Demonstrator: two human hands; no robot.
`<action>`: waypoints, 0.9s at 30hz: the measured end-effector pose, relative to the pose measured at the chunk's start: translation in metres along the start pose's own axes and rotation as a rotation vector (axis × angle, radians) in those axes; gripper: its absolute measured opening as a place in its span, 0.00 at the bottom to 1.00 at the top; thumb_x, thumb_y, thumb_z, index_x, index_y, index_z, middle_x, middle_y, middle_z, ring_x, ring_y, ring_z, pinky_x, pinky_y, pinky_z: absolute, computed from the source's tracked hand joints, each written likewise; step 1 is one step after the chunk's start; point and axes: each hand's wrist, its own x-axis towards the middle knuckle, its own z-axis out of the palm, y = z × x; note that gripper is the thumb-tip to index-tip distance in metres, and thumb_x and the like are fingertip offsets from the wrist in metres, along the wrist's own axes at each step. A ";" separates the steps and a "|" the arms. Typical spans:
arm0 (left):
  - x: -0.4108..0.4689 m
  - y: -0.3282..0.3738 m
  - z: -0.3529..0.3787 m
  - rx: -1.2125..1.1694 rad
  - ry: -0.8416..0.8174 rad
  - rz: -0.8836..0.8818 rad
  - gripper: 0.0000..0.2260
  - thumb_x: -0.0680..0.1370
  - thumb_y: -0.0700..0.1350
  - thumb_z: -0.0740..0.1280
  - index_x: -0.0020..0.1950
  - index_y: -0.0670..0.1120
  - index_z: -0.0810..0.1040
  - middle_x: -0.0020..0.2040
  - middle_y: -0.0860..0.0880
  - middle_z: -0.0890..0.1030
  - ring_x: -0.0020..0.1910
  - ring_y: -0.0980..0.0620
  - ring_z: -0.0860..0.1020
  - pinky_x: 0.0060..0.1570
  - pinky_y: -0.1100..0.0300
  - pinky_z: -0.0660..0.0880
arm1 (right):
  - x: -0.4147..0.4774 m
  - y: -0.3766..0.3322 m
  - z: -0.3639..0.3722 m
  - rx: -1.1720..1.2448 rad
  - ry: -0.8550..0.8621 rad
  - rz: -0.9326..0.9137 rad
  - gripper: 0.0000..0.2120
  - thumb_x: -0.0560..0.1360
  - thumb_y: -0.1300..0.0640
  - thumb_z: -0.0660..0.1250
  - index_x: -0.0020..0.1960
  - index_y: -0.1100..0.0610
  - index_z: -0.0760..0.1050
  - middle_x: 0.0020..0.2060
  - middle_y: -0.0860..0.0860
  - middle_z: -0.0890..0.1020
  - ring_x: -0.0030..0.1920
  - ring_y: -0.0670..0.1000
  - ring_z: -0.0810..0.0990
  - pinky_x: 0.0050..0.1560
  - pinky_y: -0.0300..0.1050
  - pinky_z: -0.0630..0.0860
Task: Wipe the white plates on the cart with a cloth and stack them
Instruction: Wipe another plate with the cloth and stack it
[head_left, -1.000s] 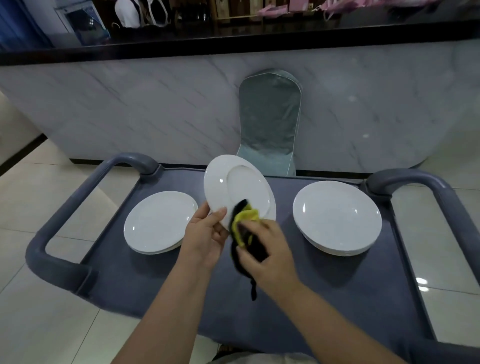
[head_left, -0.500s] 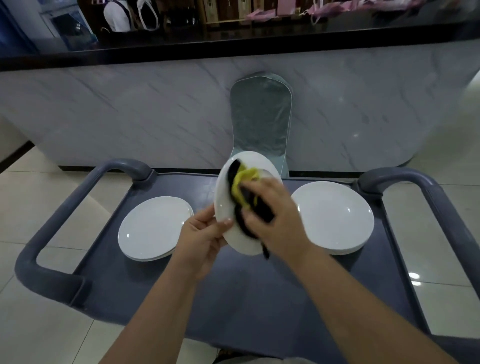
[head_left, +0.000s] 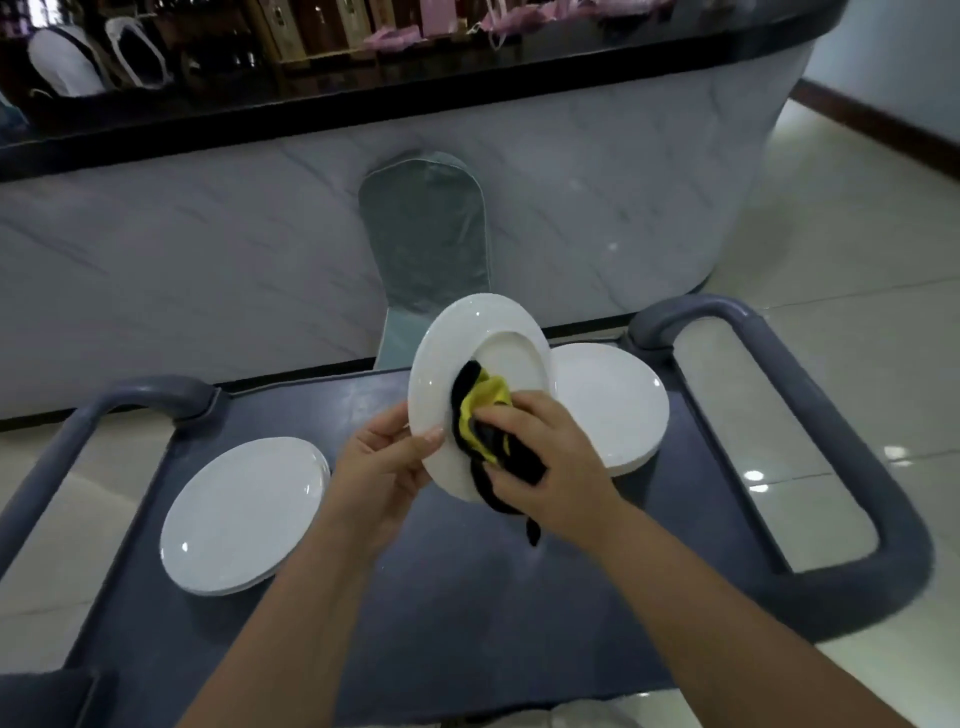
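Note:
A white plate (head_left: 467, 338) is held tilted above the middle of the grey cart (head_left: 467, 597). My left hand (head_left: 382, 467) grips its lower left rim, thumb on the face. My right hand (head_left: 545, 457) presses a yellow and black cloth (head_left: 480, 410) against the plate's face; a black end of the cloth hangs below the plate. A low stack of white plates (head_left: 244, 514) lies on the cart's left side. Another stack of white plates (head_left: 608, 400) lies at the right, partly hidden by the held plate.
The cart has thick grey handles, a left handle (head_left: 62, 452) and a right handle (head_left: 857, 493). Behind it stands a chair in a grey-green cover (head_left: 426, 234) against a marble counter (head_left: 208, 249) with a dark top. Glossy tiled floor (head_left: 857, 234) surrounds the cart.
The view has swung to the left and tilted. My right hand and the cloth moved from the plate's lower edge up onto its face, then slid down toward the lower part.

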 end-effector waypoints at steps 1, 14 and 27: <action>0.004 0.002 -0.001 0.017 -0.048 -0.022 0.18 0.68 0.34 0.73 0.58 0.40 0.82 0.52 0.40 0.83 0.49 0.43 0.82 0.45 0.50 0.81 | -0.013 0.010 -0.004 -0.041 0.012 0.000 0.21 0.71 0.53 0.69 0.63 0.51 0.73 0.57 0.53 0.76 0.56 0.51 0.75 0.61 0.40 0.72; 0.050 0.000 0.047 0.052 -0.126 -0.157 0.13 0.70 0.34 0.66 0.51 0.43 0.85 0.45 0.45 0.85 0.41 0.48 0.84 0.41 0.55 0.82 | -0.046 0.029 -0.047 -0.263 0.129 0.175 0.20 0.71 0.51 0.68 0.62 0.51 0.76 0.56 0.51 0.75 0.55 0.48 0.74 0.57 0.37 0.72; 0.112 -0.042 0.094 1.762 -0.358 0.610 0.22 0.76 0.36 0.58 0.69 0.48 0.71 0.51 0.46 0.81 0.48 0.40 0.79 0.40 0.56 0.67 | -0.081 0.033 -0.100 -0.392 0.522 0.672 0.20 0.74 0.59 0.71 0.64 0.51 0.75 0.53 0.46 0.73 0.53 0.44 0.71 0.52 0.30 0.65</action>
